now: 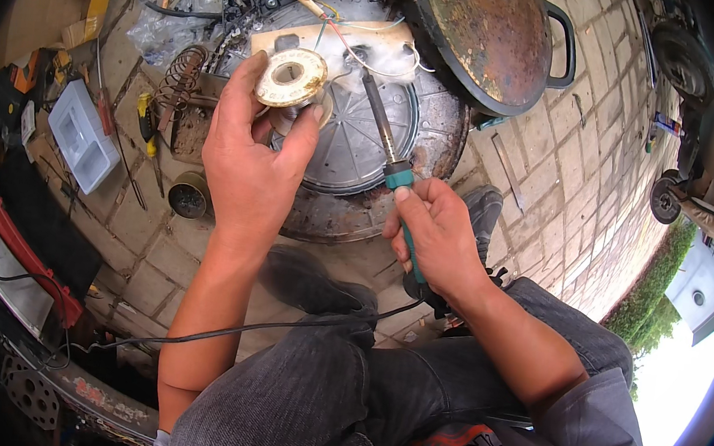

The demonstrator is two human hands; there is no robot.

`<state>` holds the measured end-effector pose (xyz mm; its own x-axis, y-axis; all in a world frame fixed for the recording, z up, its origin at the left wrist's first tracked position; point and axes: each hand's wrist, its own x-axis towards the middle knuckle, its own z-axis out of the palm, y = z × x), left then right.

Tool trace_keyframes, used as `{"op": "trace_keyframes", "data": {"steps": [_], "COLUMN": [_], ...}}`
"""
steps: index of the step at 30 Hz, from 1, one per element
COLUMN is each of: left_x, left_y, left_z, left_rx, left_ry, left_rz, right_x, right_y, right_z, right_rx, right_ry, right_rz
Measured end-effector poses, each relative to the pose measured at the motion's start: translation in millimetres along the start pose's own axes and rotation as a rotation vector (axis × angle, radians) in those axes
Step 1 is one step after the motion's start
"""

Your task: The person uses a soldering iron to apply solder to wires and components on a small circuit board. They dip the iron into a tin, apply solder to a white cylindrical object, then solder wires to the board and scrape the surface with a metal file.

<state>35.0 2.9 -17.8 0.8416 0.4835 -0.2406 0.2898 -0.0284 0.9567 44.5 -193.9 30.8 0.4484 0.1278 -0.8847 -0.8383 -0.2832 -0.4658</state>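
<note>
My left hand (252, 154) grips a spool of solder (291, 78) with a worn, cream-coloured flange, thumb and fingers around its rim. In my right hand (441, 230) is a soldering iron (399, 174) with a green handle, its dark tip pointing away from me. That tip meets or hovers just over a whitish patch where thin red and white wires (345, 42) run; whether it touches, I cannot tell. Beneath both hands lies a round grey metal housing (355, 151) with radial ribs. A tan board (382, 35) rests across its far part.
A rusty round lid or pan (484, 30) with a black handle leans at the far right. To the left are a pale plastic tray (84, 135), a yellow-handled screwdriver (145, 118), a coil spring (185, 75) and a small round tin (189, 195). A black cord (220, 332) crosses my legs.
</note>
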Motion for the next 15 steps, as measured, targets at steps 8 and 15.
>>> {"op": "trace_keyframes", "data": {"steps": [8,15], "left_x": [-0.5,-0.1], "left_y": [-0.5,-1.2], "left_z": [-0.4,-0.3], "left_rx": [-0.012,-0.002], "left_ry": [0.0,-0.003], "left_rz": [0.006,0.011], "right_x": [0.3,0.6], "right_y": [1.1,1.7], "right_z": [0.9,1.0], "right_rx": [0.005,0.003], "right_ry": [-0.01,-0.009], "right_rz": [0.007,-0.002]}}
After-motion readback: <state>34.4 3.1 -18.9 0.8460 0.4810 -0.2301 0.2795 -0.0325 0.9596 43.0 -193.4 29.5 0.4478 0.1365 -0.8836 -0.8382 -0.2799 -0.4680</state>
